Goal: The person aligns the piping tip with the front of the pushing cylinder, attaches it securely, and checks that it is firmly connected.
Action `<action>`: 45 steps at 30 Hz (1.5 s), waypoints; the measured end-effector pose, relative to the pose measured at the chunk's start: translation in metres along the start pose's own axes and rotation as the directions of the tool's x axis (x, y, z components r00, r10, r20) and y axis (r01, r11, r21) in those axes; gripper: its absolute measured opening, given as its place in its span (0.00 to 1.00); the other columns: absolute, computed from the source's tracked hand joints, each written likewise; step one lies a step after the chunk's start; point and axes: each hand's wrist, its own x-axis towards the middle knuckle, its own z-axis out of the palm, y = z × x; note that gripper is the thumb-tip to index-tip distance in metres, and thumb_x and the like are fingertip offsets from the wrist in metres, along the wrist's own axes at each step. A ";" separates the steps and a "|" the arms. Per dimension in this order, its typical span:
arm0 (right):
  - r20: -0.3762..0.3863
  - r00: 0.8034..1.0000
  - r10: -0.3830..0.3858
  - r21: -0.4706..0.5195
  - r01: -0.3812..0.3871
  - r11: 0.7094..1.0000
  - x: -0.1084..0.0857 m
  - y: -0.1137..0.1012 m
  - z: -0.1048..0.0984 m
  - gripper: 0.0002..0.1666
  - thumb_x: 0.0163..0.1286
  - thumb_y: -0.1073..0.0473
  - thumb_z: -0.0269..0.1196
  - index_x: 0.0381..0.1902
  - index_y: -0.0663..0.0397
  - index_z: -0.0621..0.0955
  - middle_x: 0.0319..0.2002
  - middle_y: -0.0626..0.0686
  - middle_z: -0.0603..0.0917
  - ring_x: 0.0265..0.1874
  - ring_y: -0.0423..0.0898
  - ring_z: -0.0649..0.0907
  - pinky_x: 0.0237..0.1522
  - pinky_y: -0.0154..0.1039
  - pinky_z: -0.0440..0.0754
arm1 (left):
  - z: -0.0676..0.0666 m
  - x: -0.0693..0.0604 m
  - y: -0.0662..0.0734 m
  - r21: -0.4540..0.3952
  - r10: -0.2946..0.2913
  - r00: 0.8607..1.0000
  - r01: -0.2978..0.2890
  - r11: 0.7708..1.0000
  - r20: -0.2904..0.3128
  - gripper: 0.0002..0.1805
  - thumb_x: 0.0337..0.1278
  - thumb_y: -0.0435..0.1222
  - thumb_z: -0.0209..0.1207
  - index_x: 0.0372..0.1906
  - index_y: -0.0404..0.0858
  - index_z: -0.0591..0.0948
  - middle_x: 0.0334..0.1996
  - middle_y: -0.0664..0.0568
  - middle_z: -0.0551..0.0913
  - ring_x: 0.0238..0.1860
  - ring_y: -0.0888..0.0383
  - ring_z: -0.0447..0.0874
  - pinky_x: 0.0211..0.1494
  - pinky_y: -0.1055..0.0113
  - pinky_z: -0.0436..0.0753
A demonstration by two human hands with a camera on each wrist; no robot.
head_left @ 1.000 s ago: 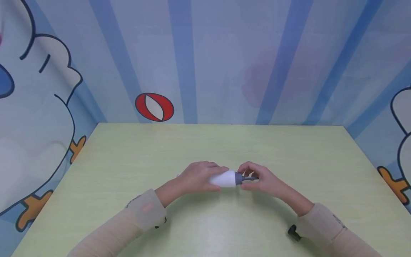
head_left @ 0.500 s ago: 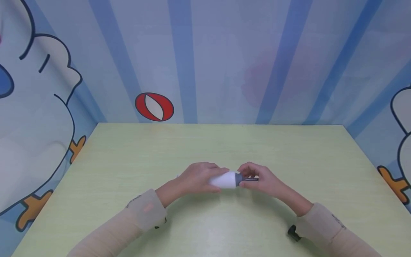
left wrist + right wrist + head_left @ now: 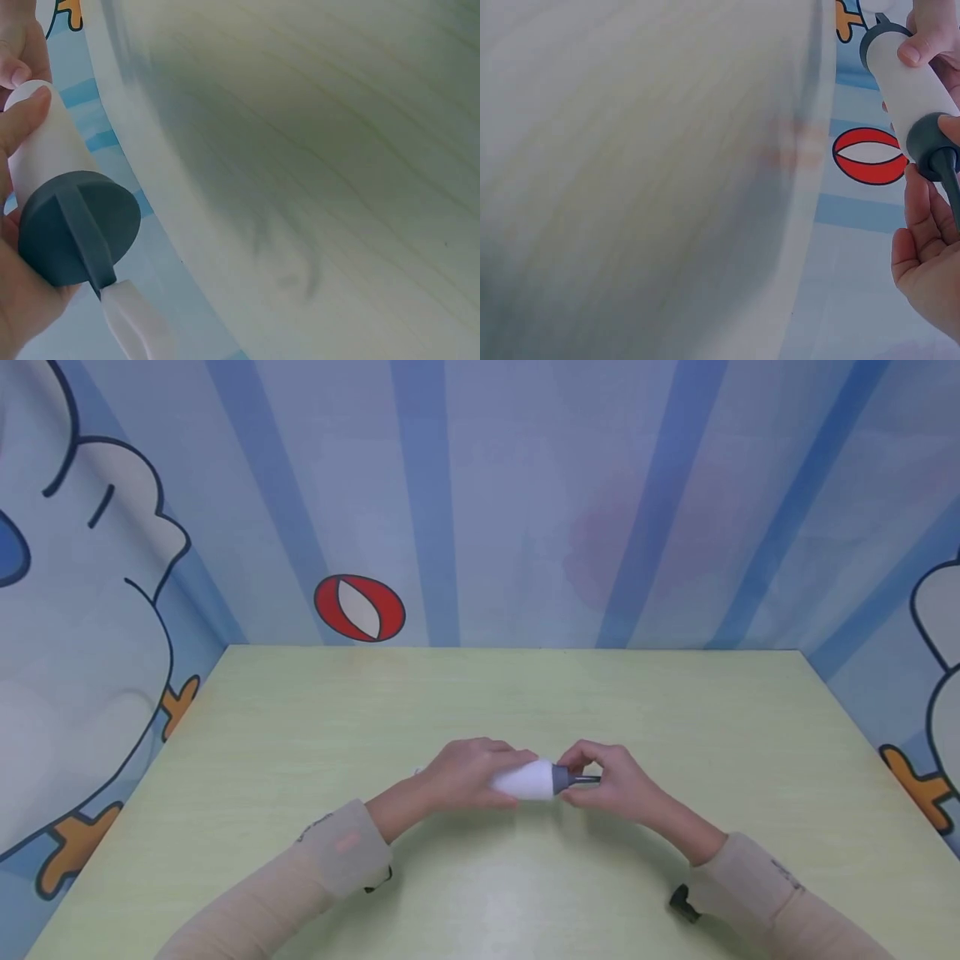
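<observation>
A white cylinder with grey end caps, which looks like a hand pump [image 3: 525, 781], is held level above the table. My left hand [image 3: 468, 772] grips its body, thumb and fingers round it. My right hand [image 3: 615, 781] pinches the grey cap [image 3: 928, 139] at the right end, where a thin dark nozzle [image 3: 587, 779] sticks out toward the palm. In the left wrist view, the other grey cap [image 3: 82, 225] carries a ridged rod leading to a white handle [image 3: 139, 322]. My palm hides part of the body in the head view.
The pale green table [image 3: 450, 693] spreads under both hands. Behind it stands a blue striped backdrop [image 3: 510, 510] with a printed red and white ball [image 3: 360, 608]. Printed cartoon figures cover both side panels. Each sleeve bears a wrist camera, the right one [image 3: 683, 903] plainly visible.
The fingers of my right hand have shifted slightly and drawn in on the grey cap. My left hand and the pump stay almost in place.
</observation>
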 end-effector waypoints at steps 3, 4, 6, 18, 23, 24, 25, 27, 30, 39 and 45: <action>0.005 0.999 0.051 0.027 -0.051 0.998 -0.001 0.000 -0.001 0.12 0.48 0.65 0.66 0.33 0.56 0.79 0.30 0.50 0.80 0.29 0.38 0.75 0.31 0.33 0.76 | 0.002 0.002 0.000 0.012 -0.002 1.000 0.002 1.000 0.004 0.29 0.43 0.50 0.62 0.55 0.50 0.72 0.46 0.54 0.80 0.42 0.59 0.78 0.38 0.66 0.76; 0.009 0.998 0.066 0.034 -0.066 0.997 -0.001 0.001 -0.001 0.12 0.48 0.65 0.66 0.33 0.56 0.78 0.30 0.51 0.80 0.30 0.39 0.75 0.31 0.33 0.76 | 0.001 0.003 0.000 0.015 -0.005 1.000 0.005 1.000 0.010 0.29 0.43 0.50 0.62 0.56 0.50 0.72 0.46 0.55 0.80 0.42 0.59 0.78 0.38 0.66 0.76; 0.014 0.995 0.095 0.039 -0.096 0.995 0.001 0.003 -0.002 0.12 0.49 0.65 0.65 0.34 0.55 0.78 0.31 0.52 0.80 0.32 0.42 0.75 0.32 0.32 0.76 | 0.002 0.007 0.000 0.026 -0.014 1.000 0.013 1.000 0.021 0.30 0.43 0.50 0.62 0.56 0.50 0.72 0.46 0.55 0.80 0.43 0.60 0.78 0.38 0.66 0.76; -0.031 0.983 0.182 -0.001 -0.182 0.983 0.020 0.035 -0.023 0.14 0.53 0.63 0.64 0.38 0.56 0.77 0.35 0.55 0.80 0.33 0.46 0.77 0.34 0.38 0.74 | 0.013 0.061 -0.021 0.073 -0.119 0.989 0.112 0.991 0.087 0.27 0.41 0.51 0.63 0.51 0.50 0.74 0.44 0.58 0.80 0.40 0.61 0.78 0.42 0.65 0.76; -0.026 0.976 0.218 -0.016 -0.219 0.976 0.027 0.048 -0.031 0.14 0.53 0.64 0.64 0.39 0.58 0.76 0.36 0.56 0.80 0.34 0.46 0.77 0.35 0.38 0.75 | 0.017 0.078 -0.024 0.081 -0.127 0.987 0.120 0.989 0.097 0.27 0.41 0.50 0.64 0.51 0.49 0.74 0.44 0.57 0.80 0.40 0.60 0.78 0.41 0.64 0.76; -0.025 0.975 0.222 -0.018 -0.223 0.975 0.028 0.051 -0.032 0.14 0.53 0.64 0.64 0.39 0.59 0.76 0.36 0.57 0.80 0.34 0.47 0.78 0.35 0.37 0.75 | 0.018 0.080 -0.025 0.083 -0.131 0.986 0.123 0.989 0.099 0.26 0.41 0.50 0.64 0.51 0.49 0.74 0.43 0.57 0.80 0.39 0.60 0.78 0.41 0.64 0.76; -0.026 0.974 0.223 -0.020 -0.224 0.974 0.030 0.053 -0.033 0.14 0.52 0.65 0.64 0.38 0.60 0.76 0.36 0.58 0.80 0.35 0.47 0.78 0.35 0.37 0.75 | 0.019 0.083 -0.025 0.087 -0.137 0.985 0.128 0.988 0.103 0.26 0.42 0.49 0.64 0.51 0.49 0.74 0.43 0.57 0.80 0.39 0.60 0.78 0.40 0.64 0.76; -0.029 0.975 0.222 -0.024 -0.223 0.975 0.033 0.057 -0.035 0.14 0.52 0.65 0.64 0.38 0.61 0.76 0.36 0.59 0.80 0.36 0.48 0.78 0.35 0.37 0.76 | 0.021 0.087 -0.025 0.099 -0.149 0.982 0.139 0.985 0.112 0.26 0.42 0.49 0.63 0.51 0.49 0.74 0.43 0.56 0.80 0.39 0.60 0.78 0.39 0.64 0.76; -0.028 0.974 0.223 -0.035 -0.224 0.974 0.036 0.063 -0.036 0.14 0.52 0.66 0.64 0.37 0.62 0.76 0.37 0.60 0.79 0.37 0.49 0.78 0.34 0.36 0.76 | 0.023 0.093 -0.025 0.104 -0.166 0.979 0.154 0.983 0.122 0.25 0.43 0.49 0.63 0.50 0.49 0.74 0.42 0.56 0.80 0.38 0.59 0.77 0.38 0.64 0.76; 0.006 0.967 0.254 -0.051 -0.253 0.966 0.042 0.068 -0.037 0.14 0.53 0.67 0.62 0.39 0.62 0.74 0.39 0.61 0.78 0.39 0.52 0.77 0.32 0.36 0.76 | 0.030 0.092 -0.036 0.134 -0.176 0.981 0.165 0.977 0.078 0.25 0.45 0.49 0.61 0.52 0.49 0.74 0.43 0.55 0.80 0.39 0.58 0.78 0.40 0.63 0.75; 0.046 0.951 0.307 -0.097 -0.301 0.949 0.044 0.070 -0.043 0.15 0.54 0.65 0.62 0.40 0.62 0.73 0.41 0.61 0.78 0.42 0.54 0.77 0.31 0.35 0.75 | 0.031 0.079 -0.050 0.101 -0.215 0.977 0.212 0.972 0.010 0.27 0.45 0.50 0.61 0.54 0.48 0.73 0.49 0.54 0.78 0.47 0.56 0.77 0.49 0.61 0.73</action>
